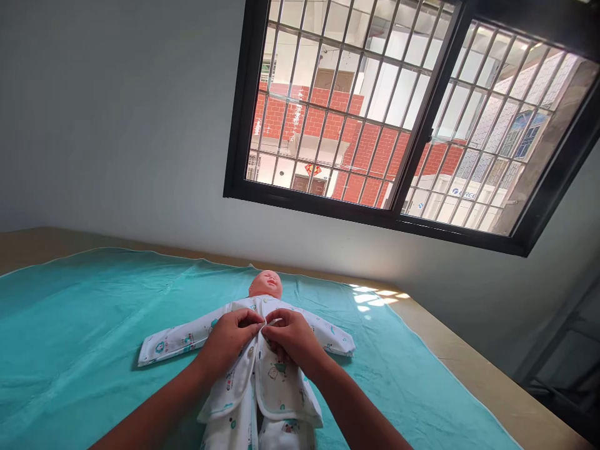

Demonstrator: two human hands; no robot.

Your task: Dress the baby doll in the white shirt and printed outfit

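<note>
A baby doll point(265, 284) lies on its back on a teal cloth point(94, 325), head toward the wall. It wears a white printed romper point(276, 381) with long sleeves spread to both sides. My left hand point(229, 340) and my right hand point(293, 337) meet at the doll's chest. Both pinch the front edges of the romper together at the middle. Below my hands the romper's front flaps hang apart.
The teal cloth covers a beige table point(469, 369) that stands against a grey wall. A black-framed barred window point(403, 119) is above, with a red brick building outside. Sunlight patches fall on the table's far right edge.
</note>
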